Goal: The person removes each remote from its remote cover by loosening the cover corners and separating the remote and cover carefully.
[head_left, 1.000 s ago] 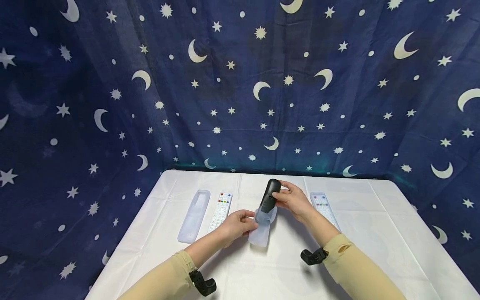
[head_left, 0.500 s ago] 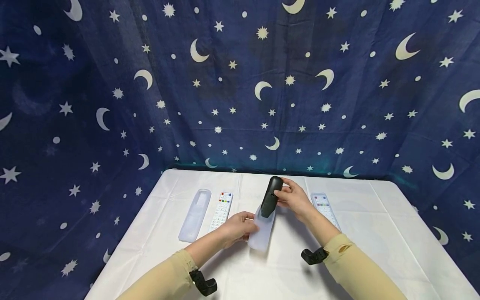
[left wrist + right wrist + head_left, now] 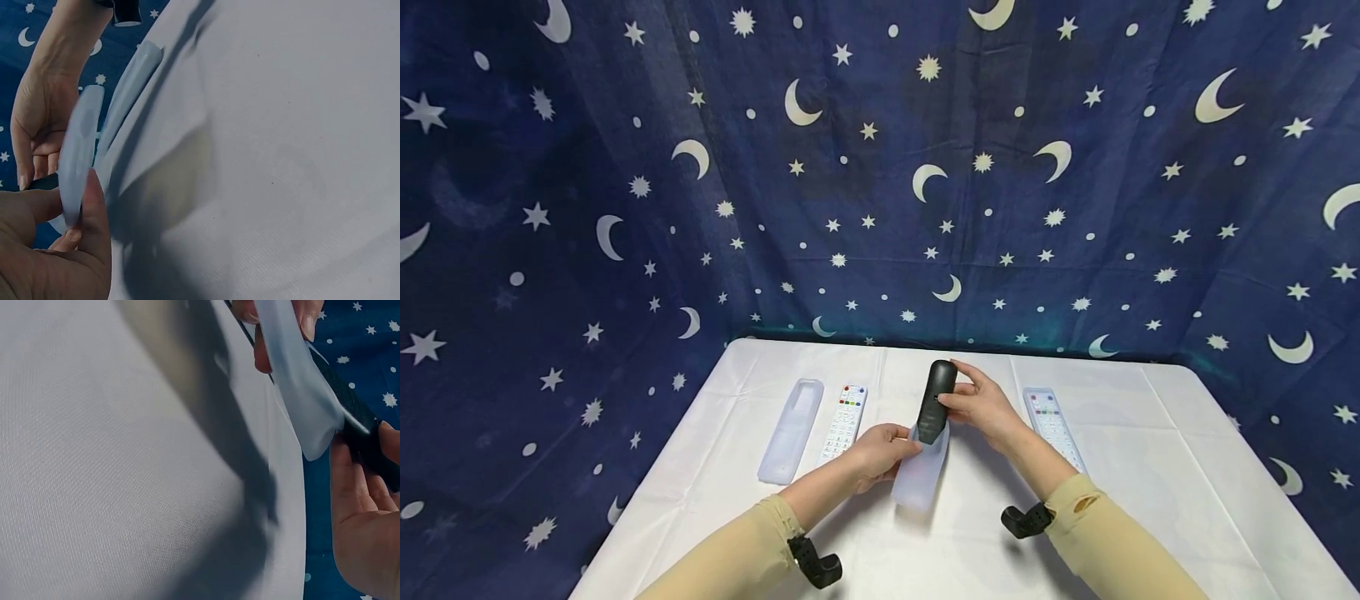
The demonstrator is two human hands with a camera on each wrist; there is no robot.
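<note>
A translucent, bluish flexible sleeve (image 3: 916, 483) is pinched near its mouth between the left hand's (image 3: 877, 456) thumb and fingers. Above the white-covered table (image 3: 1150, 467), a black, elongated remote control (image 3: 937, 400) is pinched by the right hand's (image 3: 988, 410) thumb and fingers, its lower end in the sleeve's mouth. At right, a white, many-buttoned remote (image 3: 1054, 425) is encased in a translucent cover (image 3: 1037, 390); its markings are too small to be read.

No text, brand or number can be read in any view. The left white remote (image 3: 843, 422) and the right white remote (image 3: 1054, 427) bear tiny printed marks, too small to make out in the head view.
</note>
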